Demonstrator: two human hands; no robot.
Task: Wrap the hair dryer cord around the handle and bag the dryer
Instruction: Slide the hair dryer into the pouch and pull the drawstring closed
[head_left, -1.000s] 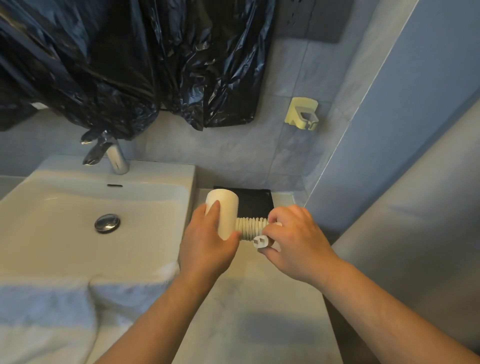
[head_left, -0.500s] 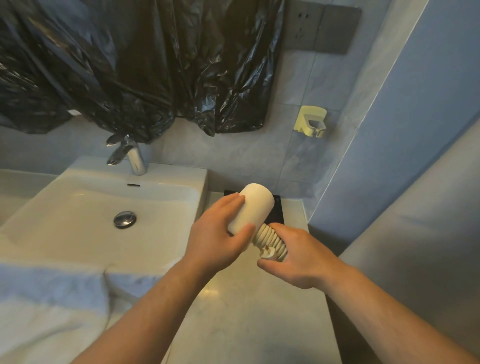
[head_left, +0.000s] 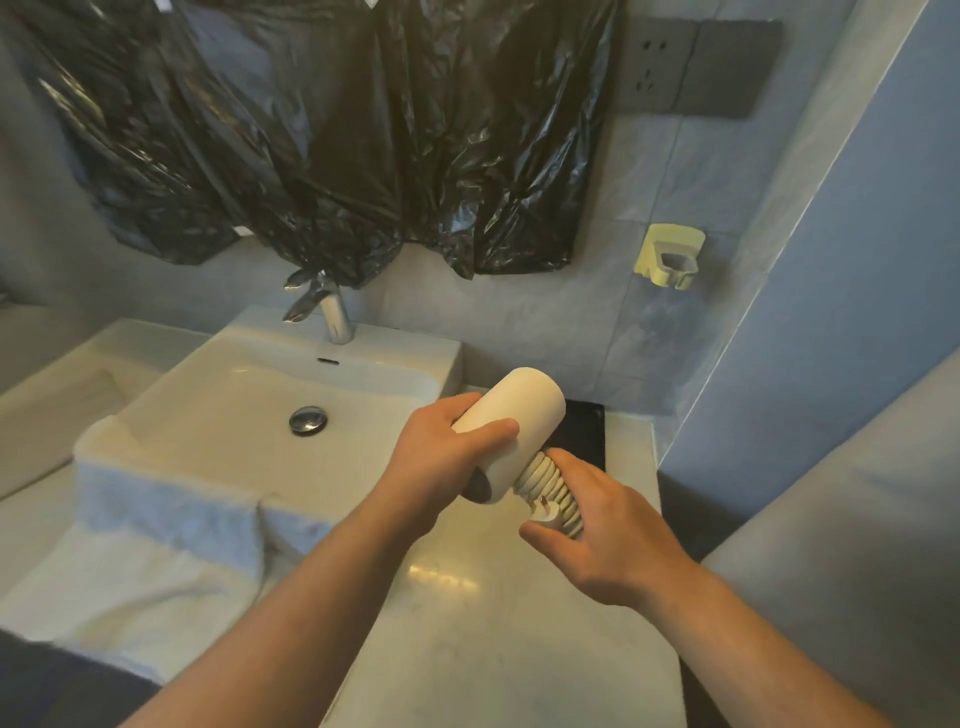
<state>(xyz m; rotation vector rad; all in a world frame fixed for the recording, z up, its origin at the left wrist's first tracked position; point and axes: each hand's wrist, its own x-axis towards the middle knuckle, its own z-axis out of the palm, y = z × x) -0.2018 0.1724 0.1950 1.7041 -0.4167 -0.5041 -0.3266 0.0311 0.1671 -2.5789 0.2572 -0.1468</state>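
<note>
A big black plastic bag (head_left: 337, 156) hangs on the tiled wall above the sink (head_left: 405, 340). Right of the sink lies the pale stone surface (head_left: 493, 649), and a white towel (head_left: 156, 519) is draped over the sink's front edge. The hair dryer (head_left: 524, 410) is held in the air over the surface, just right of the sink, barrel tilted up to the right. The left hand (head_left: 441, 462) grasps the barrel, fingers curled round it. The right hand (head_left: 618, 545) grips the handle, fingers closed round the cord (head_left: 553, 480) coiled tightly about it. The plug (head_left: 546, 513) lies against the coils by the right thumb
</note>
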